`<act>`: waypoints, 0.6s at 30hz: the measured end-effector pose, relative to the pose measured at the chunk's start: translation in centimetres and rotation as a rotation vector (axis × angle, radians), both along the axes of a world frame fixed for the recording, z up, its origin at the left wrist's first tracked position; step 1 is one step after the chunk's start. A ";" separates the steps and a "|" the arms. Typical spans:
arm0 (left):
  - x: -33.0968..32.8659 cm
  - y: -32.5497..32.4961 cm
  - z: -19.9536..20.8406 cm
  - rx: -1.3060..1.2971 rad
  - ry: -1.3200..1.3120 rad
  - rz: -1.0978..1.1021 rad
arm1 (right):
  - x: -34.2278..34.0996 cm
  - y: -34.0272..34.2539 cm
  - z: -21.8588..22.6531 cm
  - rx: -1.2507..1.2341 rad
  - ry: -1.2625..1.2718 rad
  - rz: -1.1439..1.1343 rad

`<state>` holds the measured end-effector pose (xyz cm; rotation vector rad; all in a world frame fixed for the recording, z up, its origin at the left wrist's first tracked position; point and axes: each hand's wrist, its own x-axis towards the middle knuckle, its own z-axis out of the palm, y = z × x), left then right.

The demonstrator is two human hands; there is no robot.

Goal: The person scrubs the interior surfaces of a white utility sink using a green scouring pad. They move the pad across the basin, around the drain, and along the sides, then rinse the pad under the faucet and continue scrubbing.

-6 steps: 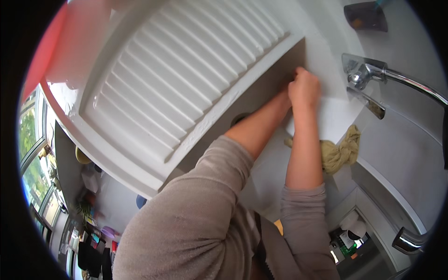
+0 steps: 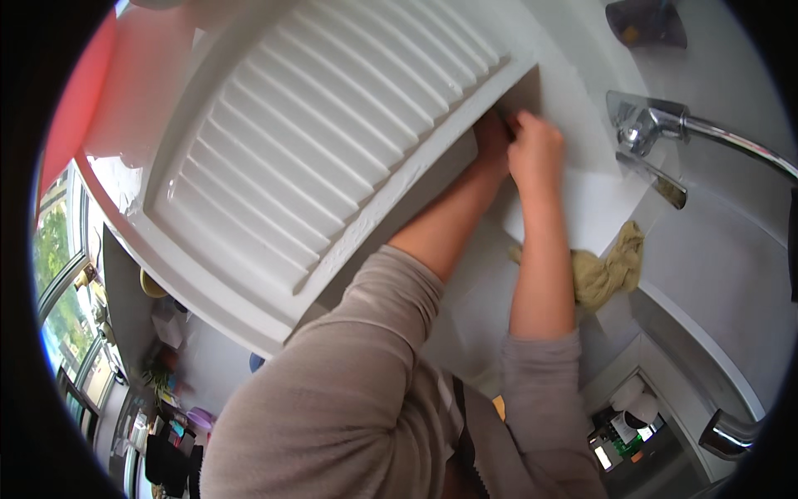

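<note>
Both arms, in grey-brown sleeves pushed up, reach down into a deep white sink basin (image 2: 605, 204). My left hand (image 2: 494, 137) is in the shade below the edge of the ribbed washboard (image 2: 332, 145), its fingers mostly hidden. Close beside it, my right hand (image 2: 536, 154) has its fingers curled in, closed on something I cannot make out. A dark spot shows by its fingertips. To the right of the right forearm, a crumpled olive-green cloth (image 2: 607, 274) drapes over a ledge of the basin.
A chrome faucet (image 2: 652, 125) with its lever stands right of the hands. A dark purplish dish (image 2: 647, 23) sits at the far right. A curved chrome pipe end (image 2: 727, 434) shows at lower right. Something red and blurred (image 2: 79, 100) fills the upper left, above windows (image 2: 62, 258).
My left hand has moved left and up, further beneath the washboard's edge. The right hand has shifted slightly left and up. The left forearm now covers the dark round opening in the basin.
</note>
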<state>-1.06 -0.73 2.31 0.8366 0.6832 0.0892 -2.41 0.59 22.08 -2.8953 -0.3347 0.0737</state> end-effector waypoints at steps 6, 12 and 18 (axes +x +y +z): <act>-1.5 -4.1 2.9 -0.478 0.350 -0.125 | -1.5 -0.2 2.6 -0.369 0.275 -0.235; -0.3 0.7 4.6 -0.463 0.004 0.065 | 0.3 1.1 2.5 -0.237 0.100 -0.029; -1.1 -3.1 2.3 -0.432 0.365 0.026 | -1.1 0.1 2.9 -0.366 0.295 -0.180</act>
